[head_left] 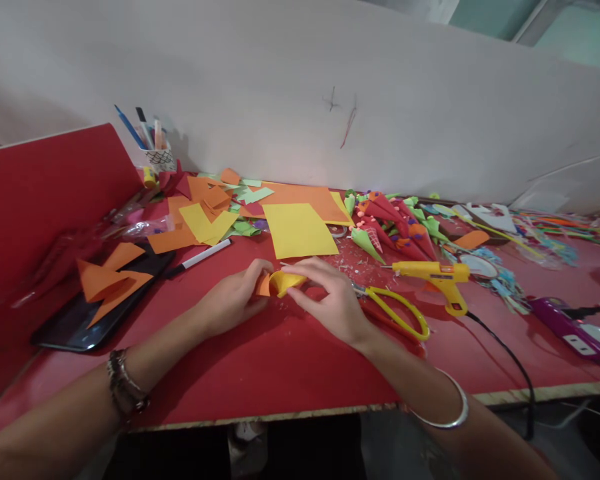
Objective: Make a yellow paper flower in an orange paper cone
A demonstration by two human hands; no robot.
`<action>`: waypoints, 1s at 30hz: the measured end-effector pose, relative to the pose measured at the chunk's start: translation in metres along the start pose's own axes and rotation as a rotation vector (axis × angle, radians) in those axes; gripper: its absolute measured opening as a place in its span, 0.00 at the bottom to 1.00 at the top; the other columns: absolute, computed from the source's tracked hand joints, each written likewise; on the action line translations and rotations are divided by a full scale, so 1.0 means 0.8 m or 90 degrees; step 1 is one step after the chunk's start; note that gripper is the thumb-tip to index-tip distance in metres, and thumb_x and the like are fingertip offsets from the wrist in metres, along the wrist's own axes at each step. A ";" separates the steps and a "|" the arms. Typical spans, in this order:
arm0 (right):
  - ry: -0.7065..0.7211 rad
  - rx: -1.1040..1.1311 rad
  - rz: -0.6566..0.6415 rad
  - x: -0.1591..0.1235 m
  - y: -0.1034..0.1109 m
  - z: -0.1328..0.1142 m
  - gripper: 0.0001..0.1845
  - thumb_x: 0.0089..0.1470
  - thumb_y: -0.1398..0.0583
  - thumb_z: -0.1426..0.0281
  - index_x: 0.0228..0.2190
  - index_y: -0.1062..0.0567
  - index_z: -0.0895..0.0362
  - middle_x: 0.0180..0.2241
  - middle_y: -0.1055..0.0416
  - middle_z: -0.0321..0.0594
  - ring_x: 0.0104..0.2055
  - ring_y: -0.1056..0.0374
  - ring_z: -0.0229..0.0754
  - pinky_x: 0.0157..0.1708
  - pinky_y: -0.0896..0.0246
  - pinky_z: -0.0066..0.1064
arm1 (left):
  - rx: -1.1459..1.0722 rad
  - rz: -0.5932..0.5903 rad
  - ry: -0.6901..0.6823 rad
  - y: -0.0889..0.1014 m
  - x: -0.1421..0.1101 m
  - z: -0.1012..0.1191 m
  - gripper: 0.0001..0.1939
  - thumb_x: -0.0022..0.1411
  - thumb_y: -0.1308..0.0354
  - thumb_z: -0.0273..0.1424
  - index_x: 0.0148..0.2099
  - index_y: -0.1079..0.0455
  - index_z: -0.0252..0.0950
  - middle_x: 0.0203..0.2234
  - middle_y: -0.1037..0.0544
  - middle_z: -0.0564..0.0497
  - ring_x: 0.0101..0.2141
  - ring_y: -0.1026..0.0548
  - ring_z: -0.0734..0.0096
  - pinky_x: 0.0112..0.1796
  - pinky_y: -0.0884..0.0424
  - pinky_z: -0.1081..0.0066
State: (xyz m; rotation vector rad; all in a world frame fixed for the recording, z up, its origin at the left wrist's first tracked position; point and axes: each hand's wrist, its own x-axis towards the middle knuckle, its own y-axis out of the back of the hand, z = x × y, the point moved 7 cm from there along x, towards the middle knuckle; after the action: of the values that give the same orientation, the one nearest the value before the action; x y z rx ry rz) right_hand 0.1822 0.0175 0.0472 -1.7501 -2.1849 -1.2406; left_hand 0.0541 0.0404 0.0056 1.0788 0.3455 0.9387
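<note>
Over the red tabletop, my left hand (235, 298) pinches a small piece of orange paper (263, 285). My right hand (333, 300) has its fingers and thumb closed on a curled yellow paper cone (284, 283), which touches or nearly touches the orange piece. A flat yellow sheet (300, 230) lies just beyond both hands. Beside my right hand are scissors with yellow handles (403, 310), their blades partly hidden by the hand. A yellow glue gun (437, 277) rests farther right, nozzle pointing left.
Paper scraps (210, 200) spread across the back left, near a pen cup (160, 159). A marker (199, 258) and a dark phone (95, 310) with folded orange paper on it lie left. Several decorated paper cones (387, 223) pile up behind the glue gun. A purple power strip (575, 330) sits right.
</note>
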 end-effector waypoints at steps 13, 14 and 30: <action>-0.032 -0.010 -0.007 0.001 -0.003 0.012 0.05 0.48 0.45 0.78 0.26 0.33 0.56 0.30 0.33 0.36 0.35 0.36 0.36 0.36 0.41 0.27 | -0.016 -0.034 0.027 -0.005 0.002 -0.006 0.17 0.51 0.51 0.25 0.44 0.50 0.39 0.36 0.32 0.50 0.33 0.31 0.69 0.31 0.37 0.73; -0.035 -0.006 -0.006 0.001 -0.002 0.013 0.05 0.48 0.45 0.78 0.26 0.33 0.56 0.30 0.33 0.36 0.35 0.36 0.36 0.36 0.42 0.27 | -0.015 -0.032 0.026 -0.005 0.002 -0.007 0.17 0.52 0.51 0.26 0.44 0.50 0.39 0.36 0.32 0.50 0.33 0.31 0.69 0.31 0.37 0.73; -0.019 0.012 -0.006 0.001 0.000 0.013 0.04 0.50 0.46 0.77 0.27 0.34 0.56 0.32 0.34 0.37 0.37 0.36 0.36 0.39 0.43 0.29 | -0.064 -0.005 0.025 0.002 0.004 -0.013 0.15 0.51 0.52 0.26 0.42 0.50 0.38 0.35 0.32 0.48 0.35 0.31 0.67 0.34 0.37 0.71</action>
State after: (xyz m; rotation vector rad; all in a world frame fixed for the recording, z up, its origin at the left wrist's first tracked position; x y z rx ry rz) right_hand 0.1857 0.0248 0.0408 -1.7658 -2.2152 -1.1997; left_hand 0.0483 0.0495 0.0026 0.9683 0.3310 0.9616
